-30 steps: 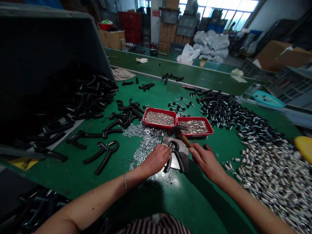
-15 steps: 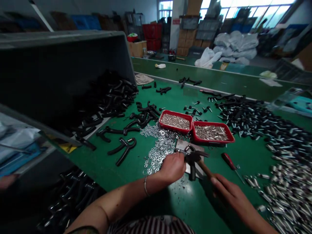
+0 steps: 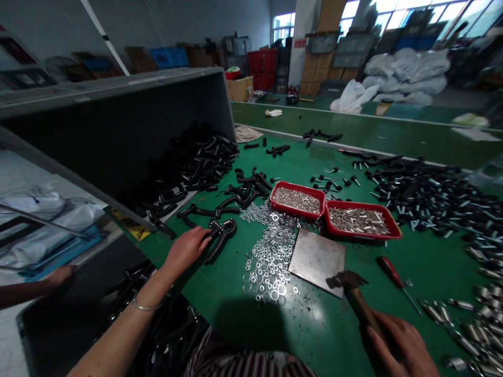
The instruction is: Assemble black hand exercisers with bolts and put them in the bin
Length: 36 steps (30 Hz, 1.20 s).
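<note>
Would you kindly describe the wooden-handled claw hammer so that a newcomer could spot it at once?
On the green worktop, find the two red plastic trays, then the flat grey metal plate on their near side. The dark-headed hammer with a brown wooden handle shows against that plate's near right corner. Unlike the red-handled screwdriver lying nearby, it is gripped in the person's right hand.

Green tabletop [image 3: 291,162], red trays [image 3: 361,236], black clamp [image 3: 218,245] — silvery washers [image 3: 271,259] — brown hammer handle [image 3: 365,312], pale-striped dark shirt [image 3: 251,366].

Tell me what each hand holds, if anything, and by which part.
Right hand: the hammer, by its handle. Left hand: at one arm of the black clamp; whether gripped cannot be told.
</note>
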Tool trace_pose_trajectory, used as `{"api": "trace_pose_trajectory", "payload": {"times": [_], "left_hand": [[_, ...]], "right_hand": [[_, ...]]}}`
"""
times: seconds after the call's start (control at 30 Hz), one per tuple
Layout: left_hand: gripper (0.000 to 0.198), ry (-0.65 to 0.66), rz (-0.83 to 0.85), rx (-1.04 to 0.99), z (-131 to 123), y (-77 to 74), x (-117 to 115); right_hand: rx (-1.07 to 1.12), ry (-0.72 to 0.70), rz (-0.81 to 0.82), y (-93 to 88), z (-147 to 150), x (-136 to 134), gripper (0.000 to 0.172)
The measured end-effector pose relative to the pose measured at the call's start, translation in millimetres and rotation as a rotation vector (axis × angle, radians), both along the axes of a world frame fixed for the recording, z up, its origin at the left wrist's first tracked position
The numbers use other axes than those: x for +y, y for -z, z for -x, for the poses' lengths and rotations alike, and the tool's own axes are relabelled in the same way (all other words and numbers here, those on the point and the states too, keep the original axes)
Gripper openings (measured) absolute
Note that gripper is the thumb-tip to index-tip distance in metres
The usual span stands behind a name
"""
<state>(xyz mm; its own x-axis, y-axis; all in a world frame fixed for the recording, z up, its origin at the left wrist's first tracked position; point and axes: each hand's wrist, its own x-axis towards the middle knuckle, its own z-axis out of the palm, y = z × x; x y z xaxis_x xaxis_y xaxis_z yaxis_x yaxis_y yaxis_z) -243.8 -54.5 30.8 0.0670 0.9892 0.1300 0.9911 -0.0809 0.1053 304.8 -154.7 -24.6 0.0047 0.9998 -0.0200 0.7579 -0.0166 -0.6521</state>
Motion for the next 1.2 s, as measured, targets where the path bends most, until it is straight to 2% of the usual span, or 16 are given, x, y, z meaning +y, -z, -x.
{"api": "trace_pose_trajectory", "payload": {"times": [0.1,0.17,0.27,0.37,0.5,0.63,0.7,0.77,0.83,0.93,1.03,1.13,1.2], "left_hand": [[0.033,-0.018,-0.116,-0.031,-22,2.7,2],[0.033,0.075,-0.154,-0.043,-50,4.3,14],[0.036,0.187,-0.070,0.092,-93,11.9,39],[0.036,0.140,-0.022,0.251,-123,23.0,60],[0.034,0.223,-0.028,0.239,-135,35.1,67],[0.028,0.317,-0.019,0.241,-136,36.5,49],[0.025,0.328,-0.016,0.263,-138,33.8,40],[0.023,0.312,-0.009,0.283,-141,30.1,34],[0.023,0.297,0.005,0.278,-143,26.2,31],[0.020,0.279,0.035,0.195,-144,21.1,31],[0.018,0.251,0.030,0.028,-147,19.2,27],[0.017,0.258,0.005,-0.377,-162,19.7,17],[0.019,0.264,0.046,-0.686,-181,19.0,7]], "right_hand": [[-0.089,-0.035,0.022,7.8,2,9,0.048],[-0.138,-0.015,0.061,9.5,4,13,0.049],[-0.190,-0.004,0.048,2.9,11,12,0.047],[-0.202,-0.044,-0.016,-10.1,19,8,0.041],[-0.206,-0.025,-0.067,-18.8,28,3,0.038],[-0.139,0.013,-0.106,-14.0,27,1,0.036],[-0.128,0.069,-0.184,-12.8,15,3,0.036],[-0.221,0.165,-0.243,-15.6,-6,9,0.034],[-0.341,0.246,-0.235,-21.5,-31,17,0.032],[-0.381,0.252,-0.161,-28.5,-61,29,0.020],[-0.371,0.242,-0.092,-29.4,-75,39,0.009],[-0.339,0.312,-0.070,-34.4,-74,48,0.016],[-0.305,0.351,-0.080,-44.5,-64,50,0.024]]}}
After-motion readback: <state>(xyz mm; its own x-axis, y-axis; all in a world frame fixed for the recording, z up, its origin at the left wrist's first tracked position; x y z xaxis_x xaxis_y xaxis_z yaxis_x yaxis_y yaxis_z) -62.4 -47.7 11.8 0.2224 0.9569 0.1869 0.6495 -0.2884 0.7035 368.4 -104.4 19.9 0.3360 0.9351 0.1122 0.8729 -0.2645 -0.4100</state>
